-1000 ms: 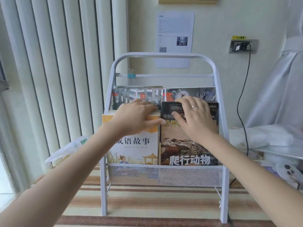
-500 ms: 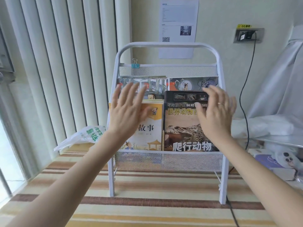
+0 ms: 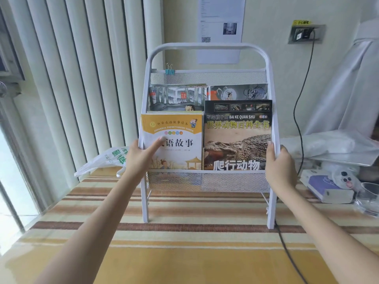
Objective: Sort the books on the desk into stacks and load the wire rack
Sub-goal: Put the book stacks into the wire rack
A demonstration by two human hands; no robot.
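Books stand upright in a white wire rack (image 3: 207,47) on the striped cloth (image 3: 184,253) of the desk, their covers turned toward the camera and their long sides running up and down. The rack stands at the far edge of the desk, close to the wall, its arched top bar uppermost and its mesh pockets stepped one behind the other.

In the front, lowest pocket two stacks sit side by side, touching. On the left is an orange-and-white idiom story book (image 3: 180,128) with thin books packed behind it. On the right is a taller, dark animal encyclopedia (image 3: 238,128) with a crocodile on the cover; its top edge stands higher than the story book's. In the middle pocket behind them, a grey illustrated picture book (image 3: 176,97) stands on the left and a moonlit illustrated picture book (image 3: 240,92) on the right, only their upper parts showing. A blue binder clip (image 3: 169,71) is clipped to the rim of the top mesh pocket at its left end.

The left hand (image 3: 139,156) grips the rack's left upright, thumb laid across the front of the story book. The right hand (image 3: 281,160) grips the right upright beside the encyclopedia, thumb on the front of the post.

A white plastic bag (image 3: 104,160) with green print lies at the desk's far left edge. At the far right edge sit a tissue box (image 3: 326,187) and a small plush toy (image 3: 344,177). A black cable (image 3: 297,111) runs down from a wall socket (image 3: 305,33) behind the rack's right leg.
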